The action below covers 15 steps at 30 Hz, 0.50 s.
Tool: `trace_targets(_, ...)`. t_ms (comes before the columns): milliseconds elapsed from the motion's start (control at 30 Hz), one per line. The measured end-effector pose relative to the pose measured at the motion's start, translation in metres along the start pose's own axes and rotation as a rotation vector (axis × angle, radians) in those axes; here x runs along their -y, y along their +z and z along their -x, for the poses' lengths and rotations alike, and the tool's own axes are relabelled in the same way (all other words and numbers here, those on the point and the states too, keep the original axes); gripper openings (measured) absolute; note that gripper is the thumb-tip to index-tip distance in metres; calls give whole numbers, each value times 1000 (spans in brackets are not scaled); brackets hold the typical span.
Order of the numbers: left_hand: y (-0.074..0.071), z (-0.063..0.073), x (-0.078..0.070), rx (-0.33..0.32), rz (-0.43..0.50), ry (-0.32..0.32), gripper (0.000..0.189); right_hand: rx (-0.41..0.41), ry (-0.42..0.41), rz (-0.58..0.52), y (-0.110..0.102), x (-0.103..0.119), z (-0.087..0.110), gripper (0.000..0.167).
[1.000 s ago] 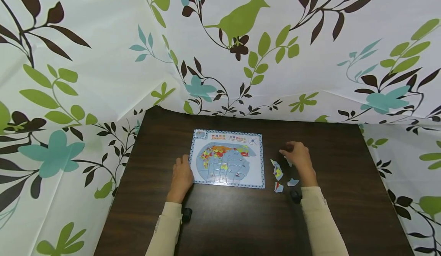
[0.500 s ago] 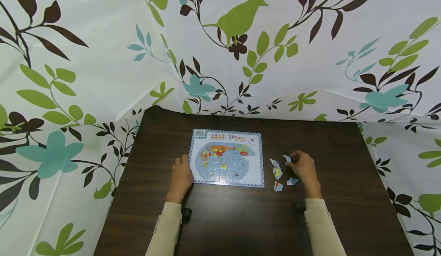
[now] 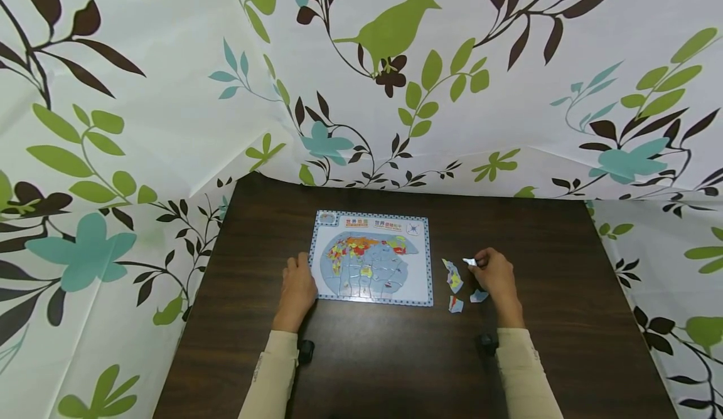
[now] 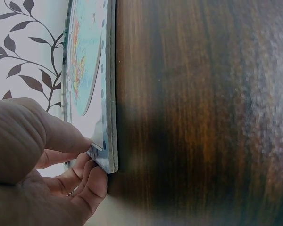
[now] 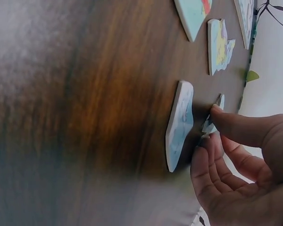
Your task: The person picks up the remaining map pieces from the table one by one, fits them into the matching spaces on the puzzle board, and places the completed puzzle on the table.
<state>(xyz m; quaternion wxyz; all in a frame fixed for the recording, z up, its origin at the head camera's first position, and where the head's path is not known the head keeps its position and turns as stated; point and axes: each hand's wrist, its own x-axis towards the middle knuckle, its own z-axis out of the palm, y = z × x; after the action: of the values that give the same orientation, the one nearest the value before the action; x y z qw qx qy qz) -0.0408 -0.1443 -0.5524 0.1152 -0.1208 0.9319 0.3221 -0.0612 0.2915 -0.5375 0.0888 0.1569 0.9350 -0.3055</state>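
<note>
A world map jigsaw puzzle board [image 3: 420,284] lies on the dark table, part of its map filled in colour. My left hand [image 3: 297,290] holds its near left corner, the thumb on top and the fingers against the edge, as the left wrist view shows. To the right of the board, my right hand [image 3: 498,278] pinches a small puzzle piece [image 3: 469,261] between thumb and fingers. Loose nearby are a long yellow-and-blue piece [image 3: 454,278], a piece with red [image 3: 455,305] and a pale blue piece [image 5: 180,126], the last just below the right hand.
The brown wooden table [image 3: 373,362] extends around the board. A white cloth [image 3: 186,124] printed with leaves and a bird hangs behind and along both sides. A dark wrist device [image 3: 305,351] is on the left wrist, another [image 3: 487,344] on the right.
My right hand has drawn slightly back toward me with the puzzle piece, which now shows at its fingertips and has been tilted. The left hand stays on the board.
</note>
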Motion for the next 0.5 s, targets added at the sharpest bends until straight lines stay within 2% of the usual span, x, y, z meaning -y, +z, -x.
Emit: trace_targets(500, -1, 0, -2, 21, 14, -14, 42, -77, 20, -70, 3, 4, 3, 16)
